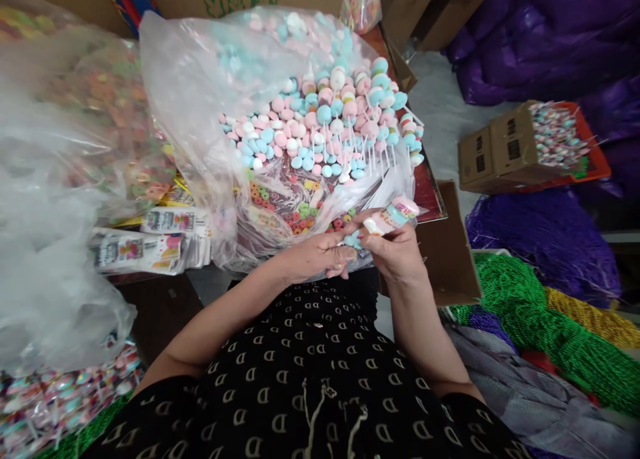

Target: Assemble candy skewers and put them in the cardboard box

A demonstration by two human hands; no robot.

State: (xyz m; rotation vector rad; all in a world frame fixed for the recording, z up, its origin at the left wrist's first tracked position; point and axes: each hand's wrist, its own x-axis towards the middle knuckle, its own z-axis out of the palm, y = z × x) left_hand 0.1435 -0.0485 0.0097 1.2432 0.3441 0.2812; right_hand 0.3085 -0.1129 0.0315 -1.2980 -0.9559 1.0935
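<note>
Over at the left of the table, a thin plastic bag [55, 199] bulges with ring-shaped candies [110, 106], and a stack of printed cards [145, 249] lies just beside it, near the person. Further toward the near left corner sits a pile of shiny wrapped sweets [65, 406].

In the middle, a second plastic bag [195, 92] lies open, holding a big heap of pink, white and blue candies on white sticks [320, 119]. It looks far from used up, with many dozens of sticks in the mound. Right at its near edge, the person's left hand [310, 256] and right hand [395, 249] work close together, fingers narrowly pinched on a single candy stick [387, 216]. The left fingers sit at its blue end, the right ones around the pink and white part, though exactly how each grips it is hard to tell from here.

To the right, a cardboard box [510, 146] on an orange tray [595, 166] carries a much smaller bunch of finished-looking candy sticks [557, 136]. Beyond and around it lie purple plastic sacks [545, 39], and nearer, heaps of green bead necklaces [530, 326].
</note>
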